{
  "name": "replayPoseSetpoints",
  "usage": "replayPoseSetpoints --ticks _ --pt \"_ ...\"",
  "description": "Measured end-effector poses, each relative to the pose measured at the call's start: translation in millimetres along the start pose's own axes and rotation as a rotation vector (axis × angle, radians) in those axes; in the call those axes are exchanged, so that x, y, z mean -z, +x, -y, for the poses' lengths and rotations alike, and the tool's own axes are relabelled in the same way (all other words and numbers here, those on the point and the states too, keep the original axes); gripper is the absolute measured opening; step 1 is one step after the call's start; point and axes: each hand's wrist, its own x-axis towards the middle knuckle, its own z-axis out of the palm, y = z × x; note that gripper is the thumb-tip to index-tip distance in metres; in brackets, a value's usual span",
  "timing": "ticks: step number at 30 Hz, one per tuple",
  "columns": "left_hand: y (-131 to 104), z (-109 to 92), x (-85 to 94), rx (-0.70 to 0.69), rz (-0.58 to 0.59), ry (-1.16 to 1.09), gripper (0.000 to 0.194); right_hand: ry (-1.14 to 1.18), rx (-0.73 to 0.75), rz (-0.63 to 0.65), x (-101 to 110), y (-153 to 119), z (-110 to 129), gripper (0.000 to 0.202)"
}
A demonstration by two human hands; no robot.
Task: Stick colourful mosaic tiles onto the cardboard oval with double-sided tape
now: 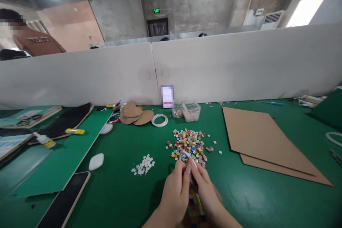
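Note:
My left hand (175,188) and my right hand (205,188) meet at the front of the table, fingers closed in a pinch. Between them is a white curved strip (185,154), its loop rising just past the fingertips. Below the hands shows a piece covered in colourful mosaic squares (196,208), partly hidden by the wrists; whether it joins the strip I cannot tell. Just beyond the fingers lies a spread pile of multicoloured mosaic tiles (189,140). Left of it sits a smaller heap of white tile chips (144,165).
Clear plastic boxes (191,110), a lit phone (167,97), a white ring (159,120) and cardboard discs (144,117) stand or lie at the back. Cardboard sheets (256,131) lie right. Left are a green board (66,156), a dark phone (64,203) and a glue bottle (44,140).

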Motion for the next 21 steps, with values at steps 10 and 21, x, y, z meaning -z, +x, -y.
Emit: replayPoseSetpoints --ticks 10,21 --pt "2 3 0.3 -0.006 -0.010 0.015 0.024 0.034 -0.032 0.026 -2 -3 3 0.050" --pt "2 1 3.9 -0.020 0.057 -0.045 0.023 -0.046 -0.013 -0.063 -2 -4 11 0.059"
